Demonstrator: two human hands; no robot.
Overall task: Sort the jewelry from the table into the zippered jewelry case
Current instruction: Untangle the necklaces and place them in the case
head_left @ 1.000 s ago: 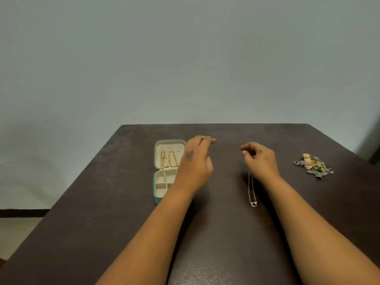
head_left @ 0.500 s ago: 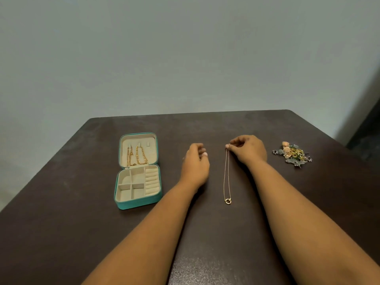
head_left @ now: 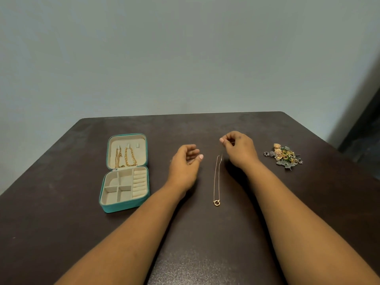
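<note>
Teal zippered jewelry case [head_left: 125, 204] lies open flat, well to the left of the left hand; lid half away from the person, tray half nearer. Two gold chains [head_left: 125, 157] hang on the lid hooks, so part of the sort looks done; tray compartments and ring rolls appear empty. Left hand [head_left: 183, 165] hovers over the dark table [head_left: 61, 223] between case and necklace, fingers loosely curled, holding nothing visible. Thin gold necklace [head_left: 217, 179] lies stretched just right of it, ring pendant at the near end, far end pinched by the right hand [head_left: 238, 150] between thumb and fingertips. Clasp not resolvable; whether the chain's upper part is lifted or touching the table, cannot tell. Well right of the right hand: mixed pile of small jewelry [head_left: 284, 156], unsorted; individual pieces too tangled to name. Judgement: early-to-mid task, necklace in hand next, pile remains.
</note>
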